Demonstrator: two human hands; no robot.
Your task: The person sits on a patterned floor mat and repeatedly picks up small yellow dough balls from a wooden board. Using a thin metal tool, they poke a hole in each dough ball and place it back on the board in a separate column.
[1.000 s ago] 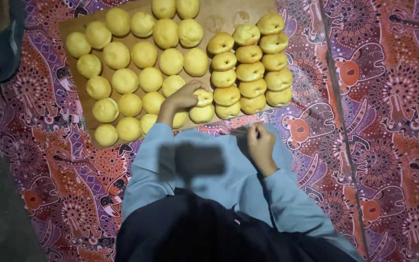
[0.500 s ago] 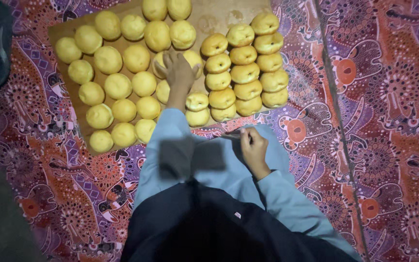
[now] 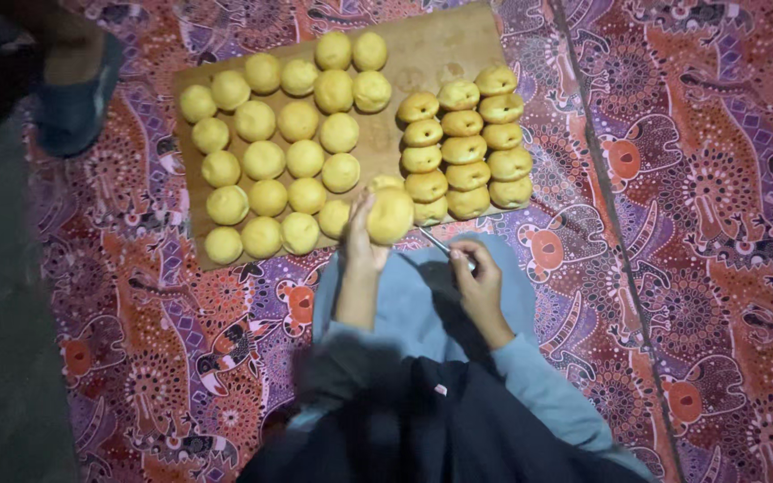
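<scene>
Dim, soft — left edge shadowed

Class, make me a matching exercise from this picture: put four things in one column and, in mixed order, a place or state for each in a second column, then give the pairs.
Things
1. left hand
2. right hand
3. smooth round dough balls
4. shaped, slit buns

Places or states
A. right part of the wooden board
B. grips a thin metal tool
C. lifts one dough ball
D. left part of the board

Pairs: 1-C, 2-B, 3-D, 4-A
</scene>
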